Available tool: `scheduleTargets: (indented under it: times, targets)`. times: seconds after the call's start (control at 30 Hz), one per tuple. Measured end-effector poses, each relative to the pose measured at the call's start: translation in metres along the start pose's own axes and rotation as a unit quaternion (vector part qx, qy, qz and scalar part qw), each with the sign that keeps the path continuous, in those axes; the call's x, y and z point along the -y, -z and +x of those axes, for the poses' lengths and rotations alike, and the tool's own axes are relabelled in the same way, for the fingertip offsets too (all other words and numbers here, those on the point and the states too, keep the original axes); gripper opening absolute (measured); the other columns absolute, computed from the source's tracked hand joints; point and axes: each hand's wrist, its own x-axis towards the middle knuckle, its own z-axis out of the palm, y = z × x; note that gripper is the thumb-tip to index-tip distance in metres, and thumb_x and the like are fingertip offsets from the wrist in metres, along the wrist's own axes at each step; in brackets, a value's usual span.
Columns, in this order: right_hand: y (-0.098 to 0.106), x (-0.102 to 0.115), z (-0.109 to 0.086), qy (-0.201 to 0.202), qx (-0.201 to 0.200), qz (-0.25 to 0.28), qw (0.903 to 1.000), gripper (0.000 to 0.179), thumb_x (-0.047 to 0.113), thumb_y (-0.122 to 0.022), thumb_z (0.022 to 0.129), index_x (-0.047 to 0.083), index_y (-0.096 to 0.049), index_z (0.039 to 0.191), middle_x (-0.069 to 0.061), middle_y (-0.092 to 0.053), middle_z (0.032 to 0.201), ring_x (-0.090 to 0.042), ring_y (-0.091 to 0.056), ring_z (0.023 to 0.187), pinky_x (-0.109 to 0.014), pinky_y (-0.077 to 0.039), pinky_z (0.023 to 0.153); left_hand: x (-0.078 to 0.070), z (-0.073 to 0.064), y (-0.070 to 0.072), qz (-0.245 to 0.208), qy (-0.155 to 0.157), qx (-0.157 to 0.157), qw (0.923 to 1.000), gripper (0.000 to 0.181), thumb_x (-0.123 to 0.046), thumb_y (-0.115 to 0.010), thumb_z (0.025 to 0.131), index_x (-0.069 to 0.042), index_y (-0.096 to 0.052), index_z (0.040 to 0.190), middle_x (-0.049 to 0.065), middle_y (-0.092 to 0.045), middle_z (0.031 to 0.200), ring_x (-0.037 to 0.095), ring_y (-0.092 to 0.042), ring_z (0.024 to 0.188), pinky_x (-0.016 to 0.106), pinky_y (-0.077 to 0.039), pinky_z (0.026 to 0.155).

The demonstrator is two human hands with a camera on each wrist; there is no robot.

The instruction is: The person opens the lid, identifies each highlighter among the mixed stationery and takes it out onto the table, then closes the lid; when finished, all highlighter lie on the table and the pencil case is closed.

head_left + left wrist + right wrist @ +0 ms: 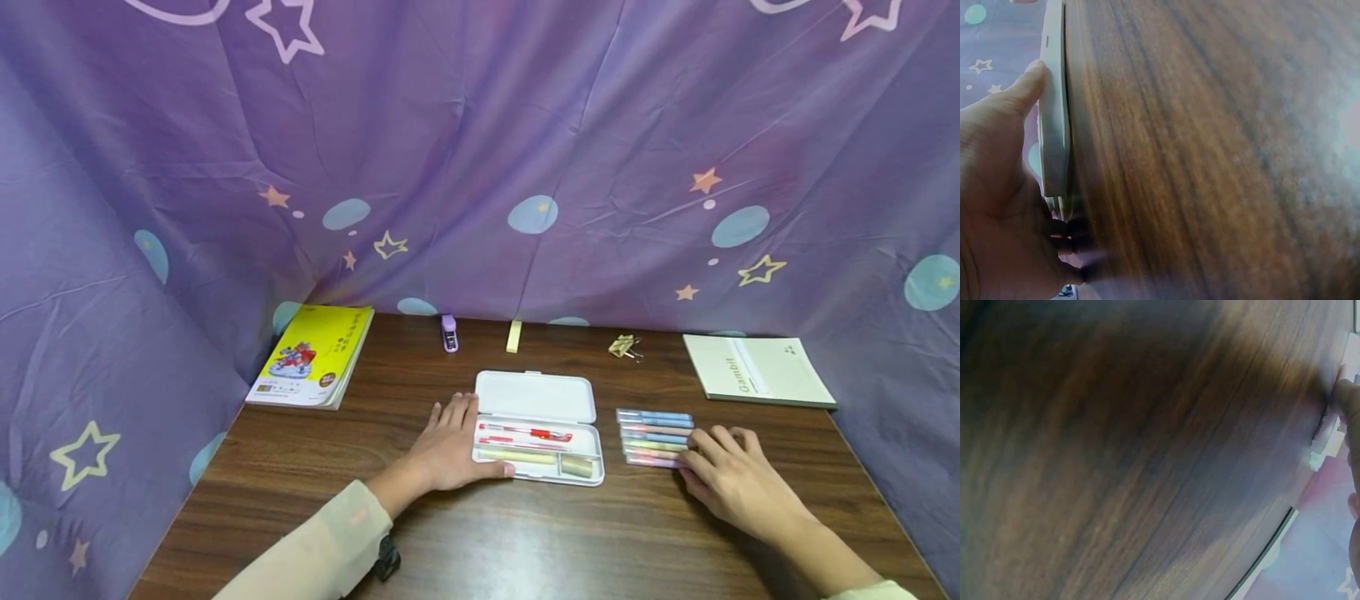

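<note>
A white pencil case (534,398) lies with its lid folded back. In it are a red-capped pen (551,434), a thinner red pen (504,441), a yellow stick-like piece (517,456) and an olive block (576,466). My left hand (450,450) rests along the case's left side, fingers stretched out, thumb against its front edge; the left wrist view shows this thumb on the case wall (1054,119). A row of several pastel pens (654,429) lies to the right. My right hand (735,479) pinches the right end of the nearest pink pen (651,461) between thumb and index finger.
Along the back of the wooden table (420,533) stand a purple stapler (449,333), a pale yellow strip (513,337) and gold binder clips (622,346). A yellow book (315,358) lies at left, a pale green notebook (761,371) at right. A purple cloth (480,167) surrounds the table.
</note>
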Motion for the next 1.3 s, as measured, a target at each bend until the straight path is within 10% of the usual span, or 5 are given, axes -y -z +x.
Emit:
scheduleTargets:
  times: [0.7, 0.9, 1.0, 1.3]
  targets:
    - [-0.001, 0.027, 0.052, -0.004, 0.022, 0.046, 0.9987, 0.061, 0.048, -0.029, 0.119, 0.013, -0.077, 0.102, -0.004, -0.066, 0.106, -0.029, -0.062, 0.097, -0.061, -0.051, 0.081, 0.002, 0.000, 0.000, 0.008, -0.002, -0.003, 1.0000, 0.135, -0.092, -0.060, 0.090, 0.001, -0.013, 0.176, 0.023, -0.019, 0.184, 0.041, -0.014, 0.173, 0.060, -0.013, 0.142]
    - [-0.009, 0.050, 0.090, 0.005, 0.034, 0.081, 0.9961, 0.020, 0.031, -0.074, 0.100, 0.013, -0.079, 0.108, -0.002, -0.068, 0.109, -0.026, -0.063, 0.099, -0.059, -0.054, 0.083, 0.002, 0.002, 0.001, 0.007, -0.005, -0.003, 1.0000, 0.134, -0.091, -0.060, 0.091, 0.001, -0.013, 0.176, 0.022, -0.019, 0.184, 0.041, -0.014, 0.174, 0.060, -0.013, 0.142]
    - [-0.016, 0.064, 0.109, 0.013, 0.038, 0.091, 0.9951, 0.027, 0.026, -0.091, 0.085, 0.014, -0.080, 0.107, 0.000, -0.068, 0.108, -0.023, -0.062, 0.099, -0.056, -0.055, 0.084, 0.002, 0.002, 0.001, 0.007, -0.004, -0.003, 1.0000, 0.133, -0.089, -0.061, 0.091, 0.002, -0.013, 0.176, 0.023, -0.019, 0.184, 0.041, -0.014, 0.173, 0.061, -0.014, 0.142]
    - [-0.038, 0.106, 0.150, 0.043, 0.056, 0.095, 0.9929, 0.020, 0.028, -0.092, 0.090, 0.021, -0.079, 0.103, 0.005, -0.066, 0.103, -0.016, -0.058, 0.094, -0.037, -0.045, 0.077, 0.000, 0.001, -0.001, 0.013, 0.002, 0.002, 0.9999, 0.133, -0.088, -0.062, 0.092, 0.002, -0.013, 0.176, 0.022, -0.019, 0.185, 0.039, -0.014, 0.174, 0.059, -0.013, 0.142]
